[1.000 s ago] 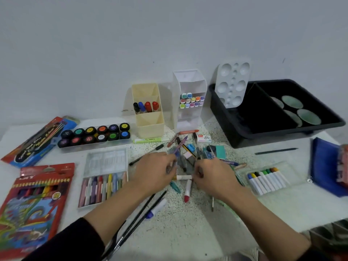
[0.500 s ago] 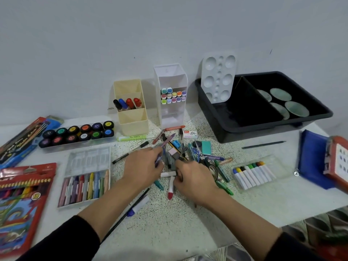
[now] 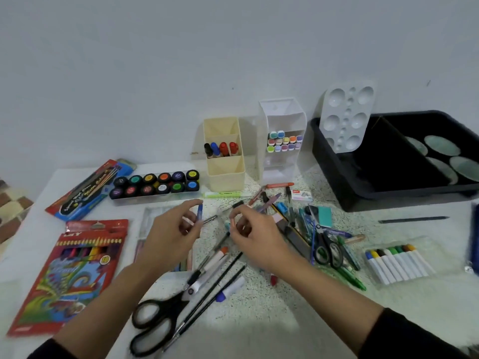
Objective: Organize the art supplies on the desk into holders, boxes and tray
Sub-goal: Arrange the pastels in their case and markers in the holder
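Note:
My left hand [image 3: 171,234] is raised over the desk and pinches a short blue pen [image 3: 199,212] upright between thumb and forefinger. My right hand [image 3: 255,235] is beside it, its fingers curled around a small thin pen [image 3: 232,221] that is mostly hidden. A pile of loose pens and markers [image 3: 298,221] lies just right of it. At the back stand a cream holder [image 3: 225,174] with several markers, a white holder [image 3: 282,167] with pastel markers, and a black tray [image 3: 363,200].
Large scissors [image 3: 155,320] and thin brushes [image 3: 217,281] lie near my forearms. Paint pots [image 3: 155,183], a brush pack [image 3: 85,190] and a coloured pencil box [image 3: 70,268] are on the left. A marker set [image 3: 399,260], small scissors [image 3: 328,247] and a black pencil [image 3: 412,219] lie right. A white palette [image 3: 346,117] leans in the tray.
Both hands have lifted off the pile and moved apart, the left carrying the blue pen to the left. The view has shifted down and left, bringing the large scissors into sight.

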{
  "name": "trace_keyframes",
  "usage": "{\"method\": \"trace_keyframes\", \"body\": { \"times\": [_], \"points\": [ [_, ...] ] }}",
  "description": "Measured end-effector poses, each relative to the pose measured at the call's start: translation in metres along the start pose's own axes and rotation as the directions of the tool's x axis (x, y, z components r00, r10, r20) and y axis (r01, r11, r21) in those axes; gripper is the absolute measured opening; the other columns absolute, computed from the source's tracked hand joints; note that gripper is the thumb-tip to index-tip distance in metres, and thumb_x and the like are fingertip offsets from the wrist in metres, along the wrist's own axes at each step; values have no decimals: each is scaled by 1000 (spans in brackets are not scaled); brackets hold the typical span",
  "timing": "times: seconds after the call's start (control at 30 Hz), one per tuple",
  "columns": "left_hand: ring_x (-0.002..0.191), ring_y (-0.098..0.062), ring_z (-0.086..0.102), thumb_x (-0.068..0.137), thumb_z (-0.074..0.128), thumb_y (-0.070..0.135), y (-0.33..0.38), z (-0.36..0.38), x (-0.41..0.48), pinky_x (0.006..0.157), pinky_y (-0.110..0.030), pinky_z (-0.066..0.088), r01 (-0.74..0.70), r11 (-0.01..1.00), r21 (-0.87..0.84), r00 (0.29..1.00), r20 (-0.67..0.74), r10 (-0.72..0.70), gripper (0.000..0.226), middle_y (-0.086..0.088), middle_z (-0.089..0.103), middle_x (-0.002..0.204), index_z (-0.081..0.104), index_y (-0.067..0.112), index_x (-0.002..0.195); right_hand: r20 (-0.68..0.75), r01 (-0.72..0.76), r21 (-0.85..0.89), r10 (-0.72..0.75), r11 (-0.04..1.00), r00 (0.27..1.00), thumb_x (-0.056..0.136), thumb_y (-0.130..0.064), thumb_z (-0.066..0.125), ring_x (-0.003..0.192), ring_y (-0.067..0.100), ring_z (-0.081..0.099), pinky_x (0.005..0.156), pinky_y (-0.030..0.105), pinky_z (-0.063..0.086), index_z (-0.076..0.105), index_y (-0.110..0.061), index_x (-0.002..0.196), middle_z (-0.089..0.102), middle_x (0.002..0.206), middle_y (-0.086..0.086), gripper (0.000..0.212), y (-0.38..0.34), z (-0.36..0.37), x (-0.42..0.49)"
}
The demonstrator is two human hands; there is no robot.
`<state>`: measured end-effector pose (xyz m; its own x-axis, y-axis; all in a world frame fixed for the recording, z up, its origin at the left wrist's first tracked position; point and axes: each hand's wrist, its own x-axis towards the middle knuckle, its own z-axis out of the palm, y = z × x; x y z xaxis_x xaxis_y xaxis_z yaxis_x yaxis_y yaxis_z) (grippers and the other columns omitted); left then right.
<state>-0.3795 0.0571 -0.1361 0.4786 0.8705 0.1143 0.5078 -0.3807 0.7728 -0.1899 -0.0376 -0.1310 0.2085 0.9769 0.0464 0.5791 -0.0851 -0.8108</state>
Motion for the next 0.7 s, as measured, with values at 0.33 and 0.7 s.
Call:
{"method": "trace_keyframes", "body": {
  "times": [0.33,0.7],
  "points": [
    [72,-2,66,87,77,25,-49,-46,11,65,-11,51,98,995,1,995,-7,-98,37,7,70,83,66,32,122,29,-15,91,13,996,1000,91,-12,72,62,5,64,60,20,53,66,-20,101,67,70,-6,14,-31,64,60],
    [73,-2,64,79,84,39,-58,-32,22,65,-10,48,8,996,87,1000,-9,-8,31,13,70,72,74,33,107,2,43,-153,-44,987,999,85,-15,78,73,9,59,71,13,47,75,-15,108,63,89,-1,23,-27,80,78]
  ]
}}
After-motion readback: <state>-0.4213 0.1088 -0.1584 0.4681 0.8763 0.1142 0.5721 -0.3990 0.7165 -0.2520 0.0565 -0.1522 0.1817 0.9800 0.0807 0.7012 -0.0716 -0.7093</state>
